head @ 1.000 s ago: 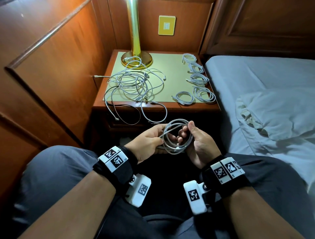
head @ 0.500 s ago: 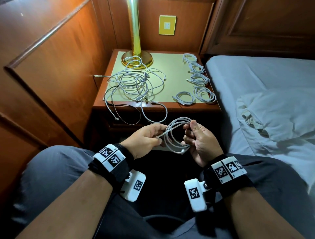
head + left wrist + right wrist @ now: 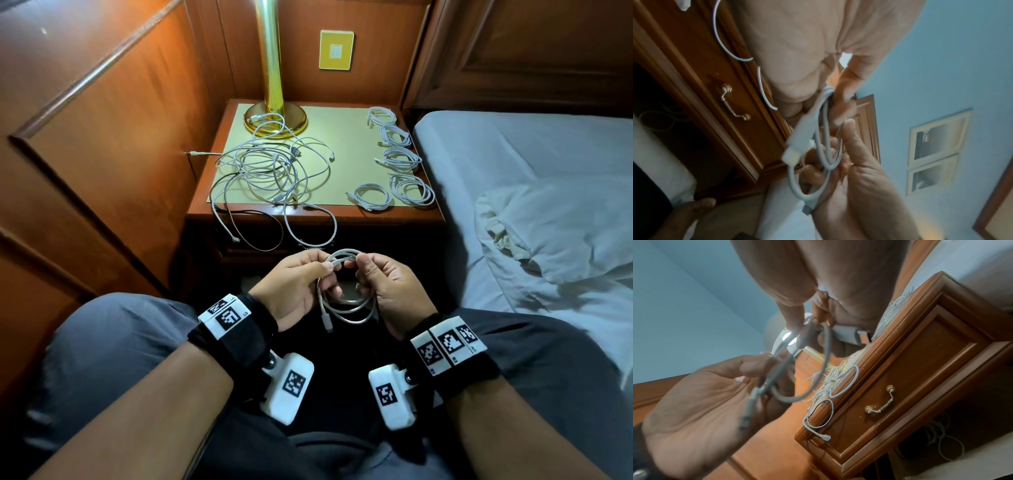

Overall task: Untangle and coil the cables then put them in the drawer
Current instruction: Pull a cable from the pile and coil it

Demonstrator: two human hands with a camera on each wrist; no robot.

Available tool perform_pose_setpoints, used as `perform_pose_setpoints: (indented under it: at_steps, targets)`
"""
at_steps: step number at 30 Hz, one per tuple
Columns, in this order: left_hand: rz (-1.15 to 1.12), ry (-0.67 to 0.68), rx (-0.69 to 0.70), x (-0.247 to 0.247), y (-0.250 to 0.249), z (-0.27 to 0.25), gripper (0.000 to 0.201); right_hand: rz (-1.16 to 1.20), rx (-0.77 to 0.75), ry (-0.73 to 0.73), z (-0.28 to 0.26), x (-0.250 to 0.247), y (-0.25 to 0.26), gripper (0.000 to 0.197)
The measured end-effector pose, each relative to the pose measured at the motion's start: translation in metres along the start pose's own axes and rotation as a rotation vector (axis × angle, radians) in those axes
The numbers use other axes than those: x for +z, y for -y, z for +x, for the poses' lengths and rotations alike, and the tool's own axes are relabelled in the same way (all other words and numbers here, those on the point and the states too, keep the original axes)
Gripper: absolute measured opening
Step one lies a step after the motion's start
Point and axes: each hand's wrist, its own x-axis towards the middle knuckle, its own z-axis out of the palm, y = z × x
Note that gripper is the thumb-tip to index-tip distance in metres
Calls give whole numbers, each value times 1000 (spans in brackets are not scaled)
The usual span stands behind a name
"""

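Sixth cable nearly coiled

Both hands, left (image 3: 294,287) and right (image 3: 394,291), pinch the coil (image 3: 346,301) at frame centre; five coils (image 3: 404,161) lie upper right, tangle (image 3: 270,171) remains, drawer (image 3: 900,386) closed.

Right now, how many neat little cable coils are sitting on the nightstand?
5: four in a line along the right edge, one left of the nearest. None look hidden.

The head view looks down and forward from above the lap, taking in the nightstand (image 3: 313,219) beyond and the bed (image 3: 534,178) to the right. Each wrist view looks up from under its palm, very close, toward ceiling and walls. All three share the white cable (image 3: 346,308) and the nightstand's front; the wrist views show its drawer (image 3: 906,395).
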Motion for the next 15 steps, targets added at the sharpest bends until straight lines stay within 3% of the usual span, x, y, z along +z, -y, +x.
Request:
perform_pose_setpoints:
  at_steps: [2,8,15]
  targets:
    - [-90,-24,-3,1,-3,0,12,-57,-19,-27,2,-2,-1,23]
    - [-91,-136,32,-1,-7,3,24,-230,106,93,-2,-8,6,42]
    - [-75,-191,119,-5,-13,5,17,126,192,109,3,-18,12,17]
